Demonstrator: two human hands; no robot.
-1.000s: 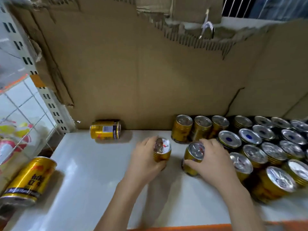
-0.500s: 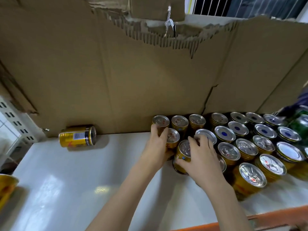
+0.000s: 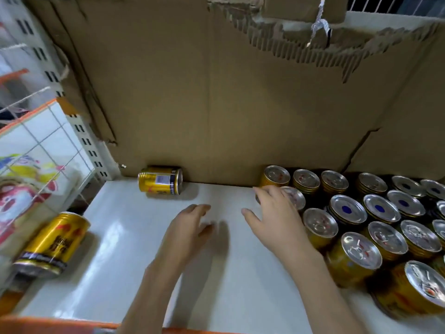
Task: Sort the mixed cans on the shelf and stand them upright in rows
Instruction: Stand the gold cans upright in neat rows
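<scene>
Many upright cans stand in rows at the right of the white shelf, the farthest cut off by the frame edge. The right hand hides part of one silver-lidded can; whether its loose grip touches it, I cannot tell. The left hand hovers blurred, fingers relaxed, holding nothing. Two gold cans lie toppled: one by the cardboard wall, another at the left edge.

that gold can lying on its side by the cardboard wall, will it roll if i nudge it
Likely yes: the gold can lies on its round side on the smooth white shelf. It would probably roll forward or stop at the cardboard. Looks rigid; weight can't be judged.
</scene>
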